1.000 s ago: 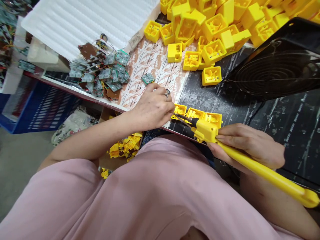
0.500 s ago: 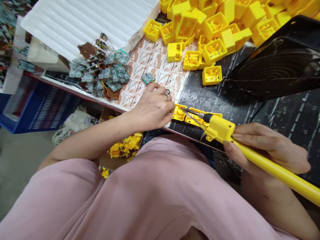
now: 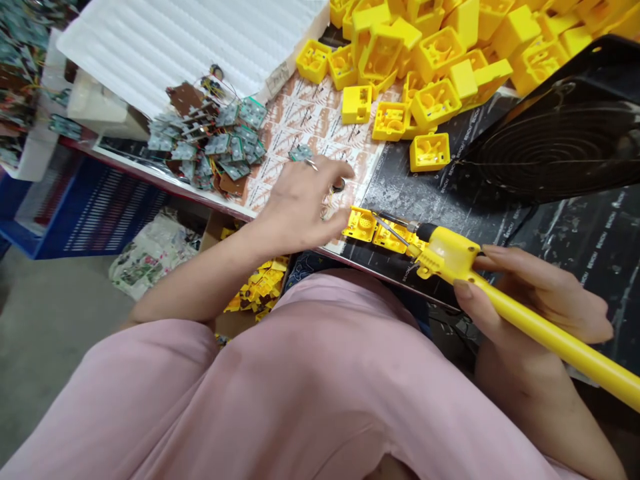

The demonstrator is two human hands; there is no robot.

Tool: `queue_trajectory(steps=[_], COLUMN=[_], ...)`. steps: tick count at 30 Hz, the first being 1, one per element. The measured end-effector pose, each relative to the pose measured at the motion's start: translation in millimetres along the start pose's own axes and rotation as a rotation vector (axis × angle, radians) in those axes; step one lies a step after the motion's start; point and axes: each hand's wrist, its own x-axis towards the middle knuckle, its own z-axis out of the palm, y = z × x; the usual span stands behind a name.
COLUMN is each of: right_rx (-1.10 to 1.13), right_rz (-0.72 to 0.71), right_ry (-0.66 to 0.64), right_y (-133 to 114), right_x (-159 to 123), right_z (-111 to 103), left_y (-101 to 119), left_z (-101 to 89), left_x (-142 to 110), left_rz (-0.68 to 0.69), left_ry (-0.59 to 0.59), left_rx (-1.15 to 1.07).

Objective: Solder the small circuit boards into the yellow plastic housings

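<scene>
My right hand (image 3: 545,300) grips a yellow soldering gun (image 3: 453,252) by its long handle. Its metal tip and thin feed tube point left, over a row of small yellow casings (image 3: 361,224) at the table's front edge. My left hand (image 3: 305,203) is open, thumb and forefinger apart, with the thumb tip beside the leftmost casing. A small dark round part (image 3: 339,185) with thin wires shows between that thumb and forefinger; I cannot tell whether it is touched. Just beyond the knuckles lies a green circuit board (image 3: 301,153), partly hidden by the hand.
Wired circuit boards (image 3: 220,147) are heaped at left beside a white foam sheet (image 3: 195,40). Yellow box housings (image 3: 430,100) pile up at the back. A black fan (image 3: 555,133) stands at right. Below the table are a blue crate (image 3: 95,207) and a box of yellow parts (image 3: 263,283).
My left hand has drawn back slightly from the leftmost casing and spread its fingers, baring the dark round part. The soldering gun stays over the row, and the view has shifted slightly.
</scene>
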Motion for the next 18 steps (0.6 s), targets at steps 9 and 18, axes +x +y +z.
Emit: queue_trajectory(steps=[9, 18], right_rx=[0.007, -0.036], right_rz=[-0.154, -0.140], right_ry=[0.063, 0.141], right_y=[5.5, 6.9], right_x=[1.0, -2.9], right_z=[2.8, 10.3], left_y=[-21.1, -10.4], left_z=[20.6, 30.6], left_x=[-28.4, -19.9], left_rz=[-0.292, -0.461], left_ry=[0.179, 0.015], left_rx=[0.239, -0.076])
